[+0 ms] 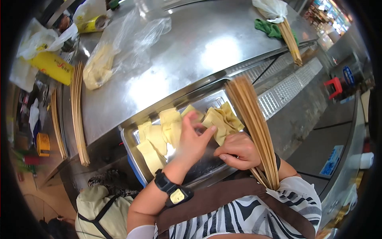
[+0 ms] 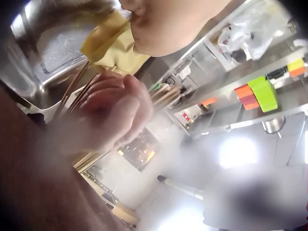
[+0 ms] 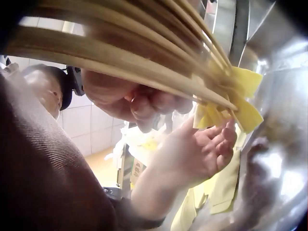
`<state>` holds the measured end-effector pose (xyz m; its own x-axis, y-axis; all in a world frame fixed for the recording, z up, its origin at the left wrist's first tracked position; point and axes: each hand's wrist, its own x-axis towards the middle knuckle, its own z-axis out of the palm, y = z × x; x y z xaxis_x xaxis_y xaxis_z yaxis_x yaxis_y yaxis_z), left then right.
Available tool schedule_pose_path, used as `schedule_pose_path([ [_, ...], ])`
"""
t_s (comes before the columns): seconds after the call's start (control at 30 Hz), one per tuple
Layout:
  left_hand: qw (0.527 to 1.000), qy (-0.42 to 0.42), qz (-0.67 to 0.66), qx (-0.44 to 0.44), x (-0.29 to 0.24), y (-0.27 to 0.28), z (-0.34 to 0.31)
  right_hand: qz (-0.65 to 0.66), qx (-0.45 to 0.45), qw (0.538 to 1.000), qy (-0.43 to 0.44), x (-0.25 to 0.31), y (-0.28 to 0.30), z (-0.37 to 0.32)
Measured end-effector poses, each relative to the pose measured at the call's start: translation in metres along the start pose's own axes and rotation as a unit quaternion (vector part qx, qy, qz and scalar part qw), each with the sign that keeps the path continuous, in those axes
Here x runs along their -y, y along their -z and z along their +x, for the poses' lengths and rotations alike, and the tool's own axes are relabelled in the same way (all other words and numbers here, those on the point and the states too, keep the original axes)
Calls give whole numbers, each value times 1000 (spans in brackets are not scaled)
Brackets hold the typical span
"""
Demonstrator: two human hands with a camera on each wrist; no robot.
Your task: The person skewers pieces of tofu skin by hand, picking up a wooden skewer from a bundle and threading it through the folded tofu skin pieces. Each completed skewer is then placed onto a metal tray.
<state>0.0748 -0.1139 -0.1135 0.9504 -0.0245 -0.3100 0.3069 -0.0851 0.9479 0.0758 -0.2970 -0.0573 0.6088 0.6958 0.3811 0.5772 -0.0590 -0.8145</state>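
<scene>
Pale yellow sheets lie in a steel tray. The left hand is over them, fingers apart and loosely bent; in the right wrist view its fingertips are beside a folded yellow sheet. The right hand has its fingers curled round thin wooden sticks, whose ends meet folded sheets. A thick bundle of sticks crosses by the right wrist. In the left wrist view, the right hand is below a folded sheet. Whether the left fingertips touch a sheet cannot be told.
Beyond the tray is a metal counter with a plastic bag of yellow pieces, stick bundles at left and another bundle beside a green cloth. A beige bag stands lower left.
</scene>
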Motion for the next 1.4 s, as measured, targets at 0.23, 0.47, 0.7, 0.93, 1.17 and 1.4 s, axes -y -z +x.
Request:
schedule_pose_path([
  [0.23, 980, -66, -120, 145, -70, 2, -7, -57, 40, 997, -44, -2, -7, -4],
  [0.47, 964, 17, -209, 161, -60, -10, 8, -92, 36, 994, -35, -2, -10, -5],
  [0.7, 954, 12, -255, 160, -60, 5, 6, -86, 71, 989, -101, 2, -10, -2],
  [0.93, 964, -62, -203, 158, -65, 37, -18, 174, -50, 941, -286, 4, -4, -10],
  [1.17, 981, -44, -130, 136, -35, 53, -23, 108, 25, 981, -157, 0, -3, -7],
  [1.4, 797, -341, 475, 153, -8, 81, -34, 51, 12, 979, -196, -4, -5, -10],
])
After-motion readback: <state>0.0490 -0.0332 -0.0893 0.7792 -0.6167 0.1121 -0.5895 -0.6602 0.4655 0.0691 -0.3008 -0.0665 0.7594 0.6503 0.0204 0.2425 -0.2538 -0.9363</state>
